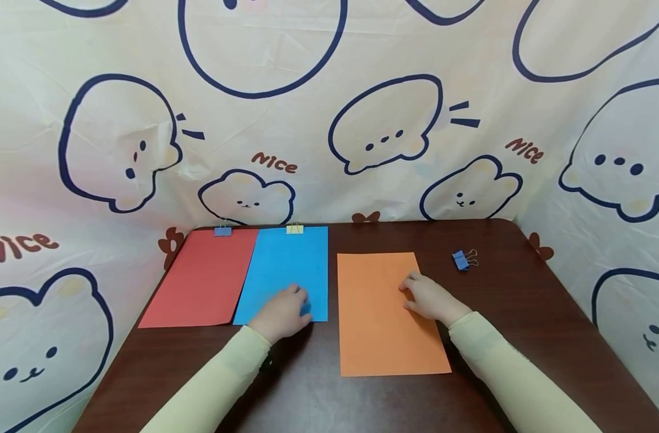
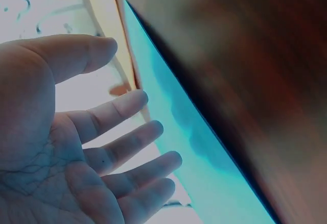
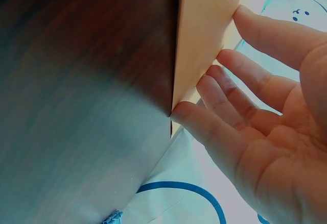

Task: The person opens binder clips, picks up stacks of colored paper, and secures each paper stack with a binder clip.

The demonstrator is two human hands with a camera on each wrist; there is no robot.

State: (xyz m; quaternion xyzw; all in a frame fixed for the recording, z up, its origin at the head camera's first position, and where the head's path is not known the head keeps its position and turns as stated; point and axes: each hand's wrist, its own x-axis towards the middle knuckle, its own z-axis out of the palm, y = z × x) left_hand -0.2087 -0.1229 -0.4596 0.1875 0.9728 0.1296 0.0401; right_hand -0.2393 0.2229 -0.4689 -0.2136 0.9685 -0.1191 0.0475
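Pale sleeves (image 1: 530, 373) cross the surface (image 1: 373, 403). The orange sheet (image 1: 380, 319) lies on it, the right hand (image 1: 431, 297) touching its right side, fingers parted, gripping nothing; the left hand (image 1: 282, 314), likewise loose and empty, is over the blue sheet (image 1: 291, 261).

Soft, even light fills the head view, leaving the patterned backdrop (image 1: 308, 132) bright and clear. A pale sheen lies on the near middle of the counter (image 1: 308, 400), with soft-edged shadows beside the left sleeve (image 1: 216, 379) and right sleeve (image 1: 524, 373). From the left wrist, the wood grain smears into blur, the backdrop washes out white, and darker patches shade the blue sheet (image 2: 214, 188). The right wrist view shows hazy, bluish glare on the counter.
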